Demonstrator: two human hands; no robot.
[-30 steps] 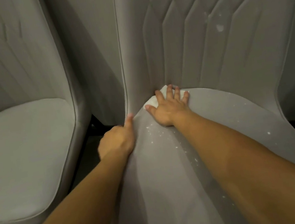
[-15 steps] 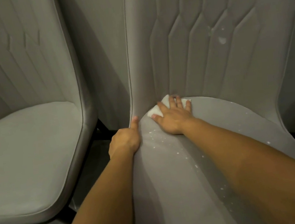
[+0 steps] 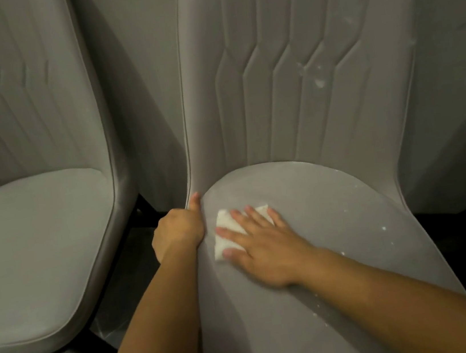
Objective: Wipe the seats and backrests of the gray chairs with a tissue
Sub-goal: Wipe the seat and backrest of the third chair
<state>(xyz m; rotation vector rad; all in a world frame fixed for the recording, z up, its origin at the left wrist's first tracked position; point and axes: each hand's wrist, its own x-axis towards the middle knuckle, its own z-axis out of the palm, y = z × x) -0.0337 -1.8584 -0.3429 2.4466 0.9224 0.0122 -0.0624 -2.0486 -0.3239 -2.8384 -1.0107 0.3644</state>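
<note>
**Gray chair seat under wipe: holdings at this moment**

Right-hand gray chair [image 3: 337, 221]: largest item, filling centre and right of the view. Seat long axis running from the near edge away toward the backrest. Channel-stitched backrest [image 3: 318, 89] rising behind, marked with pale smears [image 3: 318, 80] right of its middle. White crumbs [image 3: 383, 228] scattered over the right half of the seat and along the near right edge.

Left-hand gray chair [image 3: 35, 249]: just beside the first, apart from it by a dark gap. Seat showing no visible specks; not touched by either hand.

Right hand [image 3: 265, 243]: flat, fingers straight and spread, pressing down on the tissue, fingertips aimed toward the left rear of the seat.

Left hand [image 3: 178, 232]: curled over the seat's left edge, thumb extended up along the seam; seemingly bracing the chair. Fingers hidden beneath the edge.

Tissue [image 3: 228, 234]: folded white pad, on the left-centre of the seat, under the right fingers, just beside the left hand.

Governing relation: remaining crumbs lying to the right of the tissue and nearer than it, backrest smears above and beyond it. Right hand nearer to both. Probable need: strokes across the seat's long axis toward the right, then up the backrest.
</note>
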